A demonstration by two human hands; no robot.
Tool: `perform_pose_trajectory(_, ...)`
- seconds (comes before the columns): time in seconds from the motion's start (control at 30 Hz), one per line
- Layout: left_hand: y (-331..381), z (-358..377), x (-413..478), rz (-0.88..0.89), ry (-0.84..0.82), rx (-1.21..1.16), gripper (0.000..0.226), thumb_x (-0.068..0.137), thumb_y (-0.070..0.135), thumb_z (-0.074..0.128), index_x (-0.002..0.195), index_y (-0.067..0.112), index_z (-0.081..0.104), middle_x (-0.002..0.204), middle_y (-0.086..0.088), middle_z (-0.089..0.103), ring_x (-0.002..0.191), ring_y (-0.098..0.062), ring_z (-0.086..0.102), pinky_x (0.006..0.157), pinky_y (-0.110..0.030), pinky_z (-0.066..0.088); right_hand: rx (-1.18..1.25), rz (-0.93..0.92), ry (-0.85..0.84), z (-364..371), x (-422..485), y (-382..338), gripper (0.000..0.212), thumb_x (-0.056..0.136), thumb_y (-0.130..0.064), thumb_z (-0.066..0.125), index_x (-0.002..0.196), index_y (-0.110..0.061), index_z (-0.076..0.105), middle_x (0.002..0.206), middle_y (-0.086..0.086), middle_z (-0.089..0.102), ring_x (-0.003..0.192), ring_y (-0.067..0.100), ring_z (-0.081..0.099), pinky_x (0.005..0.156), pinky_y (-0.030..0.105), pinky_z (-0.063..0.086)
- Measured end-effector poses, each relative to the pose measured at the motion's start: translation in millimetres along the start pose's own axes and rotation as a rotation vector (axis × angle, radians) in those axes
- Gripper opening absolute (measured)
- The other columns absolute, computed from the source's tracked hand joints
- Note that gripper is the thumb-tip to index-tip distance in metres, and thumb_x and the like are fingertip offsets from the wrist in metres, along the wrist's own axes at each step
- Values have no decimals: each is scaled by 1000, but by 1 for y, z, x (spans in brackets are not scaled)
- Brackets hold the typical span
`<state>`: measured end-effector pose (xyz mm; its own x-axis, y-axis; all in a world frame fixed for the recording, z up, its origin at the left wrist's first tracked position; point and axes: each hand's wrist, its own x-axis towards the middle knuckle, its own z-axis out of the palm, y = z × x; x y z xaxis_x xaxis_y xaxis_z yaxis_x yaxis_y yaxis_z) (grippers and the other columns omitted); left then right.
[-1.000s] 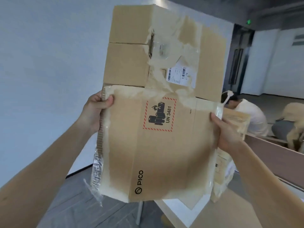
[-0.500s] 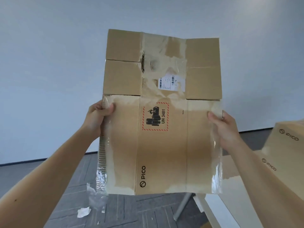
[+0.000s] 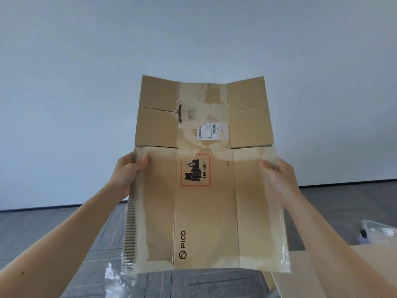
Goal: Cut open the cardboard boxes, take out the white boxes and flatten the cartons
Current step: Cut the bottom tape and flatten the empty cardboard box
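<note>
Left hand (image 3: 128, 176) and right hand (image 3: 279, 179) clamped on opposite edges of one flattened carton (image 3: 206, 222)

Wall (image 3: 86, 82): one, plain pale blue-grey, evenly lit. A dark skirting strip (image 3: 38, 208) ran along its foot. Floor (image 3: 53, 233) was laid with grey carpet tiles.

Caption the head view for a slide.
Left hand and right hand grip the side edges of a flattened PICO carton, held up before a pale wall.
</note>
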<state>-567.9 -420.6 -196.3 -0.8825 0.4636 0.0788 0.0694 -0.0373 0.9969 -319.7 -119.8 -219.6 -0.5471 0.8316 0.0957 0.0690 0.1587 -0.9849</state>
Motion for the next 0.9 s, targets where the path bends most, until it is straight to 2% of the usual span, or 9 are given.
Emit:
perform_pose_trajectory(0.1,-15,17,50,-35,25,38,10,98,10,62,101,10,71,85,-4,76,77,-18,72,70,-33,58,-24,41,-18,20,57,14,29,94,-34,62,103,-7,63,101,15,68,96,32,66,83,43,53)
perform_pose_trajectory(0.2,-34,29,96,-75,45,75,10,99,11,61,101,11,71,84,-3,77,75,-18,74,65,-32,57,-41,71,-33,41,104,30,28,94,-30,61,102,-3,63,96,18,67,87,32,65,75,38,51)
perform_pose_trajectory(0.27,-50,32,124,-105,55,103,11,99,12,61,103,13,72,89,-5,77,82,-23,74,69,-35,58,-54,111,-39,57,128,45,27,94,-28,60,98,-1,62,87,17,65,78,26,61,69,36,47)
perform_pose_trajectory(0.37,-75,29,164,-153,77,143,13,99,14,61,107,16,71,99,-7,76,91,-25,73,79,-39,58,-80,159,-52,84,161,63,25,90,-23,58,76,-5,49,69,8,48,65,21,45,60,32,37)
perform_pose_trajectory(0.43,-92,25,193,-188,84,168,14,100,15,60,108,18,71,101,-6,76,93,-25,72,79,-39,58,-99,174,-64,106,185,74,22,89,-21,57,74,-13,44,68,4,41,65,19,39,58,30,31)
perform_pose_trajectory(0.57,-134,15,261,-264,92,190,13,100,18,61,107,21,71,102,-4,76,95,-26,72,85,-44,59,-153,206,-105,156,237,101,20,88,-15,54,73,-14,41,69,5,35,65,19,33,55,29,25)
perform_pose_trajectory(0.7,-188,3,341,-351,80,187,11,100,20,61,106,21,70,104,-5,75,97,-26,72,88,-46,58,-208,270,-97,215,299,140,22,89,-18,56,74,-14,40,69,5,35,65,19,32,55,30,24)
perform_pose_trajectory(0.9,-260,-15,455,-508,18,212,7,100,23,62,99,22,69,103,-6,75,95,-25,72,83,-41,59,-234,418,-127,295,377,203,31,93,-17,57,68,-15,38,66,3,36,63,18,32,58,31,26)
